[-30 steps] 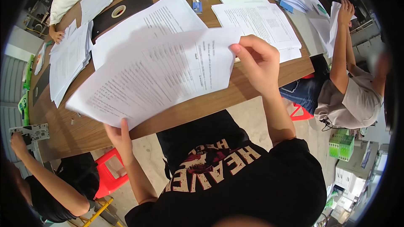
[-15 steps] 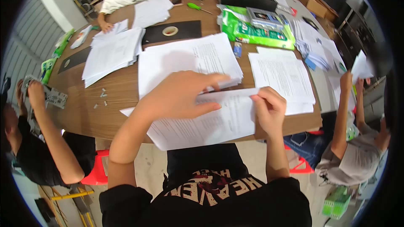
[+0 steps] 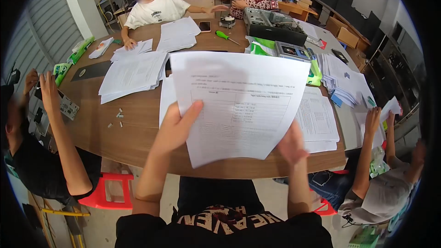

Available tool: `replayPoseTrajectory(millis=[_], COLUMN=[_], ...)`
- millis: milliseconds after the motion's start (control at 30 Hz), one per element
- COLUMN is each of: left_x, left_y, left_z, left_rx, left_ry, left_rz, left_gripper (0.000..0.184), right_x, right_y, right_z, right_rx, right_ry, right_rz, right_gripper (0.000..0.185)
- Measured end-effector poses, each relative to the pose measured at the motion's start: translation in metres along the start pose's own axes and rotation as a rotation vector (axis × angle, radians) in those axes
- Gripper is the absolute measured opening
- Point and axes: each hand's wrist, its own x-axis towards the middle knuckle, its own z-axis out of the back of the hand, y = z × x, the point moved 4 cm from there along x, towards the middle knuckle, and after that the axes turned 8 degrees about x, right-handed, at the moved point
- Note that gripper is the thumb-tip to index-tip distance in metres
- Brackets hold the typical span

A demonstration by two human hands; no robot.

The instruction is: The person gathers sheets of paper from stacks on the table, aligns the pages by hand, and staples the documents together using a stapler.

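A printed sheet of paper (image 3: pixel 248 82) stands raised in front of me, its text and a table facing me; whether more sheets lie behind it I cannot tell. My left hand (image 3: pixel 174 128) grips its left edge, thumb on the near face and fingers behind. At the lower right edge is my right hand (image 3: pixel 294 144), slightly blurred, its fingers stretched out and partly hidden by the paper. Behind the sheet, a paper stack (image 3: pixel 164 98) is mostly covered. To its right lies another printed stack (image 3: pixel 317 124), and to the left a third (image 3: pixel 133 76).
On the wooden table (image 3: pixel 101 124) are small white pieces (image 3: pixel 120 115), a green screwdriver (image 3: pixel 227 37), a phone (image 3: pixel 205 26) and an opened computer case (image 3: pixel 275 25). Co-workers sit around it; one at left handles a metal part (image 3: pixel 69 107), one at right holds paper (image 3: pixel 391 106).
The paper has been lifted from near the table edge to upright. My left hand has moved from above it to its left edge; my right hand has left the top corner and moved lower.
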Motion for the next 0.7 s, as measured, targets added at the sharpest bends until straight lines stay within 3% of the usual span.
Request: replayPoseTrajectory(millis=[33, 67, 100, 167, 200, 267, 300, 367, 400, 467, 533, 600, 633, 700], left_x=[-0.006, -0.011, -0.015, -0.029, -0.037, -0.047, -0.051, -0.062, -0.066, -0.069, -0.067, -0.066, -0.068, -0.073], left_y=[0.002, 0.005, 0.008, 0.011, 0.010, 0.004, -0.007, -0.023, -0.014, 0.027, 0.031, 0.015, 0.011, -0.001], left_z=[-0.003, -0.003, -0.001, 0.001, 0.001, 0.001, -0.001, -0.008, -0.009, -0.007, -0.008, -0.009, -0.010, -0.014], left_rx=[0.036, 0.037, 0.014, -0.009, -0.044, -0.082, -0.005, 0.148, 0.146, 0.369, 0.384, 0.368, 0.362, 0.343], left_ry=[-0.090, -0.085, -0.137, -0.189, -0.191, -0.195, -0.119, 0.036, 0.036, -0.046, -0.072, -0.040, -0.035, -0.044], left_rz=[0.003, -0.003, -0.032, -0.057, -0.036, -0.012, -0.148, -0.423, -0.423, -0.186, -0.073, -0.092, -0.081, -0.211], left_gripper=[0.032, 0.032, 0.030, 0.029, 0.028, 0.028, 0.027, 0.028, 0.028, 0.026, 0.027, 0.029, 0.029, 0.030], right_x=[-0.006, -0.014, -0.019, -0.023, -0.024, -0.026, -0.029, -0.038, -0.039, -0.041, -0.040, -0.043, -0.042, -0.047], right_y=[-0.013, -0.023, -0.026, -0.033, -0.032, -0.022, -0.023, -0.025, -0.029, -0.034, -0.030, -0.025, -0.025, -0.023], right_z=[-0.010, -0.011, -0.009, -0.004, -0.007, -0.017, -0.024, -0.032, -0.036, -0.041, -0.040, -0.045, -0.048, -0.057], right_rx=[0.081, 0.113, 0.112, -0.307, -0.307, -0.626, -0.630, -0.600, -0.601, -0.681, -0.835, -0.901, -0.905, -0.655], right_ry=[0.026, 0.269, 0.268, 0.190, 0.190, 0.049, 0.050, -0.151, -0.152, -0.171, -0.098, 0.055, 0.052, 0.006], right_rz=[0.014, 0.220, 0.225, 0.148, 0.147, 0.271, 0.266, 0.309, 0.309, 0.420, 0.458, 0.658, 0.645, 0.720], right_gripper=[0.098, 0.064, 0.064, 0.039, 0.039, 0.029, 0.029, 0.027, 0.027, 0.025, 0.030, 0.036, 0.036, 0.040])
